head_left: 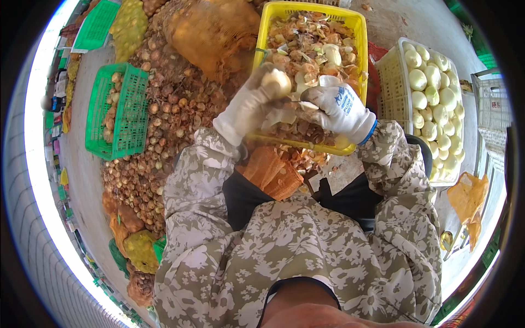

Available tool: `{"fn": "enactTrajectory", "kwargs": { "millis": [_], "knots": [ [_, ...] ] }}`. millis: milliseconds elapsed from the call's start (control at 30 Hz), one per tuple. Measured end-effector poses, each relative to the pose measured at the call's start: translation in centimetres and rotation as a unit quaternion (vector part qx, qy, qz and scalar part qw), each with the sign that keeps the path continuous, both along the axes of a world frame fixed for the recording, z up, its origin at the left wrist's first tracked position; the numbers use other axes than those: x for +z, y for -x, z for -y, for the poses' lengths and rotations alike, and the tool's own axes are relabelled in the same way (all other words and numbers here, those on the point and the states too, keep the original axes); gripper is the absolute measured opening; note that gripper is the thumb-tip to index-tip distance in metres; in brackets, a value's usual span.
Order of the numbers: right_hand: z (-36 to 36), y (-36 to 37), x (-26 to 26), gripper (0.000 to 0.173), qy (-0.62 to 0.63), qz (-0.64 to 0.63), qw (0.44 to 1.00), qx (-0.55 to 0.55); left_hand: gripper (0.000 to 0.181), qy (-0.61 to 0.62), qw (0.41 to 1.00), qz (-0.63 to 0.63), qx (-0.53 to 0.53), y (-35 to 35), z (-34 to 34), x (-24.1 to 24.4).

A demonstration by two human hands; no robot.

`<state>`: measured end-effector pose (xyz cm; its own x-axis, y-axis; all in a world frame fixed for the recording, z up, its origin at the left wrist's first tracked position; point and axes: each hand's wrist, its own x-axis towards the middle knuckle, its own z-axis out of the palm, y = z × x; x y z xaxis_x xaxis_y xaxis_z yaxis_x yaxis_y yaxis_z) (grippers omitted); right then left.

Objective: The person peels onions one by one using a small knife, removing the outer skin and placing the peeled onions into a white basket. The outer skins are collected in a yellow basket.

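My left hand, in a soiled white work glove, grips a pale, partly peeled onion. Close beside it on the right, my right hand wears a matching glove with a blue cuff. Its fingers are closed around a small knife, whose thin dark edge points toward the left hand; motion blur hides the exact shape. Both hands are above a yellow plastic crate filled with onion skins and trimmings. Blurred scraps of skin lie below the fingers.
Loose unpeeled onions heap at left around a green crate and below a large orange mesh sack. At right, a white crate holds peeled onions. An orange mesh bag lies between my knees.
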<state>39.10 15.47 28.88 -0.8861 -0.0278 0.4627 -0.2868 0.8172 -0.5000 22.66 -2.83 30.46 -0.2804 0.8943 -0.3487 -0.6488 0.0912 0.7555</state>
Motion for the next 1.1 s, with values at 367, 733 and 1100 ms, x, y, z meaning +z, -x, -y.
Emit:
{"fn": "enactTrajectory", "kwargs": {
  "millis": [367,733,1100],
  "knots": [
    [3.7,-1.7,-2.0,0.034,0.720,0.333,0.600,-0.101,0.019,-0.046,0.927,0.217,0.303,-5.9,6.3,-7.7],
    [16.2,-3.1,-10.4,0.031,0.164,0.349,0.913,-0.135,0.050,0.219,0.884,0.060,0.409,-9.8,8.6,-16.5],
    [17.4,-1.7,-11.7,0.025,0.162,0.370,0.903,-0.149,0.058,0.247,0.878,0.057,0.406,-9.4,8.6,-19.6]
  ]
}}
